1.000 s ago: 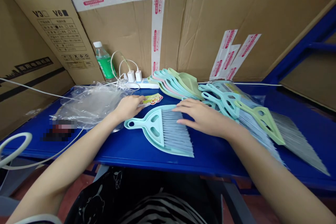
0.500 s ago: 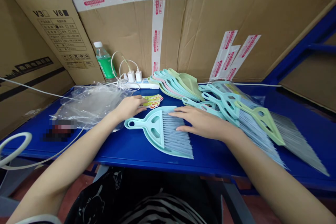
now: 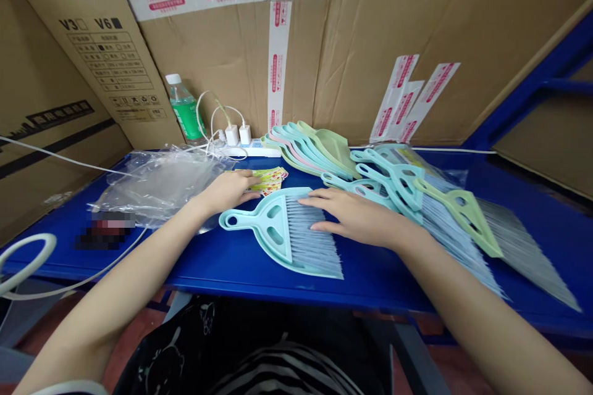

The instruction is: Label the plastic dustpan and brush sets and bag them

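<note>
A light-blue hand brush (image 3: 271, 222) with grey-blue bristles lies on a matching light-blue dustpan (image 3: 266, 249), its handle pointing left. My right hand (image 3: 345, 213) rests with fingers spread at the upper right of the bristles. My left hand (image 3: 230, 190) lies over the left part of some yellow printed cards (image 3: 271, 180), behind the dustpan. Its fingertips touch the cards and the thumb is apart from the fingers. The hand covers part of the cards.
Stacked dustpans (image 3: 331, 145) stand at the back, with several brushes (image 3: 456, 210) to the right. Clear plastic bags (image 3: 152, 188) lie at left. Behind them are a green-labelled bottle (image 3: 188, 114) and a power strip (image 3: 257, 149) with cables. Cardboard (image 3: 208, 43) walls the blue table (image 3: 222, 265).
The cards have fanned out a little under my left hand, and more of them shows behind its fingers. My right hand, the brush and the dustpan have hardly shifted.
</note>
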The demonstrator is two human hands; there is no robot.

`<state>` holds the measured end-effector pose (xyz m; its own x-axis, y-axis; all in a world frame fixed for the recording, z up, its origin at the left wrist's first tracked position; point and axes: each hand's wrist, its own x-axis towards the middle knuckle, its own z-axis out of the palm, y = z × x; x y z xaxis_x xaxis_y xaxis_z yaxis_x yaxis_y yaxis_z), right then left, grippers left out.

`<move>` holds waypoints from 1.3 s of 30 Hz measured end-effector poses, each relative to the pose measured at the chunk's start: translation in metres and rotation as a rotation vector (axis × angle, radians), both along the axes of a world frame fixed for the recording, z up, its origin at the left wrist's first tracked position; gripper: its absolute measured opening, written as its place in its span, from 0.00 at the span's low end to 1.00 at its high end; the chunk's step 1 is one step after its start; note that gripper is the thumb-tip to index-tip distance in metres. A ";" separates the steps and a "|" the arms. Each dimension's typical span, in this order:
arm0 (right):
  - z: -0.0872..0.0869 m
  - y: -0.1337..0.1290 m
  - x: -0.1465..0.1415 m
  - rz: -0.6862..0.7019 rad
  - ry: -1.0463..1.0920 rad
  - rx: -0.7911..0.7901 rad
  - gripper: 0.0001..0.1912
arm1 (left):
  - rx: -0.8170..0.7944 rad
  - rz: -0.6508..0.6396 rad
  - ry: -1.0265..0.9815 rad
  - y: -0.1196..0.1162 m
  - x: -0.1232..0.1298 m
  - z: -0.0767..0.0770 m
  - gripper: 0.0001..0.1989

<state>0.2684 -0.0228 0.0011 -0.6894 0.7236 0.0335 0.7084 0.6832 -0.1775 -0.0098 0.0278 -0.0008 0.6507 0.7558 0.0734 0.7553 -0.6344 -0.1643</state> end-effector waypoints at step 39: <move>0.000 -0.001 0.000 0.013 0.009 0.056 0.24 | -0.027 0.198 -0.377 0.010 0.001 -0.008 0.09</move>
<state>0.2686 -0.0237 0.0016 -0.6983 0.7114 0.0794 0.6980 0.7013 -0.1450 -0.0085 0.0379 -0.0091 0.4245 0.8682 0.2571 0.8669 -0.4716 0.1612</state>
